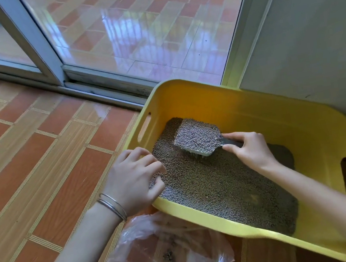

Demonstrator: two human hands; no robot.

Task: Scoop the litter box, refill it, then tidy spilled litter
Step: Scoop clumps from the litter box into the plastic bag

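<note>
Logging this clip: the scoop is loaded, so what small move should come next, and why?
Probably a gentle shake of the scoop over the box: the right hand holds it heaped with litter, so sifting first keeps loose grains out of the bag.

You looked down on a tiled floor (34, 154), orange and wood-grain, spreading toward 9 o'clock. At 12 o'clock stood a sliding glass door (137, 22) in a grey metal frame (26, 41), with daylight glaring off the paving beyond. A plain grey wall (312, 39) rose at 2 o'clock.
</note>
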